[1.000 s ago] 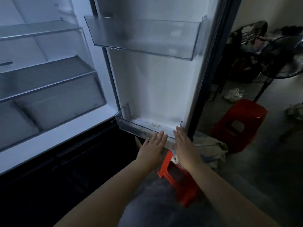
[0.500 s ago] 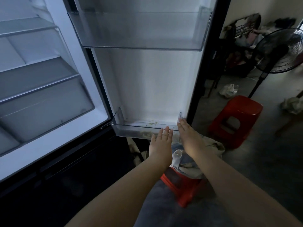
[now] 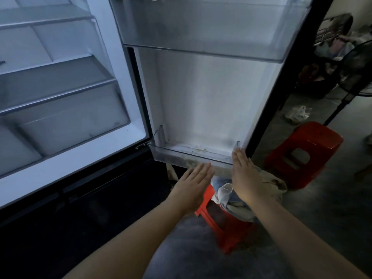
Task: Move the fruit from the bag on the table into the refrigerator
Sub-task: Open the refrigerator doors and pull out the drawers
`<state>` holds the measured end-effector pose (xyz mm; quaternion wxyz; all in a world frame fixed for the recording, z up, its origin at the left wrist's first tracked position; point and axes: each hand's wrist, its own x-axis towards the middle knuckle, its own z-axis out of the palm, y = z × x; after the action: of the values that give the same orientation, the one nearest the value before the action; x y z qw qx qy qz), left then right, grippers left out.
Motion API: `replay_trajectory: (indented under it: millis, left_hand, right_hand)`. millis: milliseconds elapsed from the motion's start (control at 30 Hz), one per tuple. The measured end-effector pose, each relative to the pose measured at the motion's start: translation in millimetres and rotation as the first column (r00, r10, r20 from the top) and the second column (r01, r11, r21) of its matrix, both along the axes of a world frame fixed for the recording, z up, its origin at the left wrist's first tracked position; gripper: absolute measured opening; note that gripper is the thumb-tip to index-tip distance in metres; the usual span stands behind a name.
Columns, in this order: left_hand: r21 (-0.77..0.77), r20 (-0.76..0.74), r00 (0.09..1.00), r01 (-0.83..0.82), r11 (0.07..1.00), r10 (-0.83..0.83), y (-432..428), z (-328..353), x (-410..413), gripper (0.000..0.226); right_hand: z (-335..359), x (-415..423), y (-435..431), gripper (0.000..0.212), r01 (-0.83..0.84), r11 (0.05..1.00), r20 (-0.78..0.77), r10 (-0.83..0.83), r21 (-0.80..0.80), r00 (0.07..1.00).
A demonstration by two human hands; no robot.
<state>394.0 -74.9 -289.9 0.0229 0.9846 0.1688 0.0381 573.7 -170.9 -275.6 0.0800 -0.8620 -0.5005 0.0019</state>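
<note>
**Head view: both grips bare at the door bin, fruit out of frame**

Both are released and carry nothing. The left grip [image 3: 193, 183] lies flat with straight fingers, its fingertips at the front wall of the lower door bin [image 3: 177, 157]. The right grip [image 3: 244, 174], just as flat, touches that bin's right-end corner.

Over the last second both have kept these places, while the door [image 3: 211, 101] of the refrigerator [image 3: 112, 57] has come to face the camera more squarely. It seems to have been eased wider, though the head may simply have turned. This looks like readying the storage space, not loading it. Pale crumbs [image 3: 199, 150] lie in the bin.

The fruit, its bag and the counter are nowhere in view, so their position relative to either grip cannot be told. Fetching them probably remains to be done.

Beneath the forearms a red stool [image 3: 227, 228] carries a heap of cloth [image 3: 269, 184]. Further right stand a second red stool [image 3: 306, 150] and a fan [image 3: 358, 73].
</note>
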Motion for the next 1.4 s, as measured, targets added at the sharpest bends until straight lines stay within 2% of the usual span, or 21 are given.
replay_trajectory:
  millis: [100, 200, 267, 433, 667, 767, 833, 900, 967, 1033, 1100, 1167, 1200, 1267, 1333, 1400]
  left_hand:
    - [-0.01, -0.015, 0.99, -0.14, 0.99, 0.14, 27.5, -3.3, -51.7, 0.07]
    - [0.075, 0.018, 0.989, -0.146, 0.986, 0.145, 62.3, 0.1, -107.4, 0.065]
    - [0.061, -0.014, 0.978, -0.206, 0.977, 0.207, 87.7, 5.5, -141.0, 0.065]
    - [-0.053, 0.104, 0.888, -0.445, 0.894, 0.448, 141.8, 28.6, -209.9, 0.068]
    - [-0.103, 0.191, 0.797, -0.564, 0.819, 0.573, 215.3, 48.8, -319.8, 0.066]
    - [-0.184, 0.244, 0.704, -0.642, 0.744, 0.667, 241.1, 54.3, -366.6, 0.066]
    - [-0.293, 0.268, 0.618, -0.678, 0.674, 0.739, 252.5, 56.9, -391.2, 0.065]
    - [-0.481, 0.257, 0.513, -0.667, 0.569, 0.819, 262.0, 61.0, -409.4, 0.064]
    - [-0.712, 0.233, 0.352, -0.574, 0.406, 0.907, 272.7, 62.1, -423.2, 0.062]
    - [-0.924, 0.154, 0.165, -0.325, 0.201, 0.974, 285.8, 65.2, -432.7, 0.057]
    - [-0.993, 0.015, 0.016, 0.114, 0.013, 1.0, 299.9, 69.2, -439.7, 0.049]
    - [-0.837, -0.131, -0.053, 0.541, -0.082, 0.99, 314.8, 72.3, -444.2, 0.043]
    - [-0.731, -0.186, -0.065, 0.676, -0.094, 0.98, 321.7, 72.8, -445.9, 0.043]
    - [-0.587, -0.239, -0.062, 0.804, -0.093, 0.969, 332.3, 71.0, -445.1, 0.048]
    - [-0.526, -0.256, -0.048, 0.845, -0.097, 0.966, 338.5, 69.3, -439.2, 0.052]
    - [-0.484, -0.271, -0.048, 0.87, -0.093, 0.961, 341.8, 69.7, -432.1, 0.053]
  right_hand:
    - [-1.0, -5.7, 3.2, 0.059, 0.057, 0.997, -0.009, -0.056, 0.057, 0.998]
    - [3.5, -23.3, 15.8, 0.059, 0.057, 0.993, 0.078, -0.065, 0.099, 0.995]
    - [8.3, -44.9, 32.9, 0.06, -0.025, 0.993, 0.124, 0.01, 0.114, 0.992]
    - [26.7, -126.5, 104.2, 0.062, -0.244, 0.954, 0.111, 0.227, 0.176, 0.967]
    - [42.0, -257.4, 232.5, 0.064, -0.466, 0.865, 0.05, 0.465, 0.187, 0.884]
    - [46.2, -314.5, 282.0, 0.063, -0.522, 0.832, -0.014, 0.534, 0.188, 0.845]
    - [46.5, -350.5, 309.9, 0.062, -0.53, 0.821, -0.096, 0.557, 0.211, 0.825]
    - [47.2, -381.6, 332.6, 0.06, -0.509, 0.825, -0.227, 0.56, 0.245, 0.797]
    - [47.5, -406.4, 352.4, 0.059, -0.447, 0.851, -0.403, 0.524, 0.275, 0.75]
    - [49.3, -424.3, 370.6, 0.056, -0.32, 0.896, -0.62, 0.444, 0.308, 0.647]
    - [51.5, -435.3, 387.9, 0.051, -0.134, 0.936, -0.83, 0.35, 0.325, 0.434]
    - [53.9, -441.7, 403.7, 0.045, 0.075, 0.958, -0.958, 0.268, 0.276, 0.101]
    - [55.3, -443.0, 411.2, 0.043, 0.175, 0.959, -0.968, 0.238, 0.221, -0.08]
    - [61.1, -443.3, 423.3, 0.038, 0.315, 0.943, -0.904, 0.226, 0.11, -0.363]
    - [65.7, -440.5, 432.9, 0.033, 0.381, 0.924, -0.814, 0.238, 0.022, -0.53]
    - [67.7, -436.3, 438.9, 0.04, 0.391, 0.919, -0.725, 0.241, -0.042, -0.646]
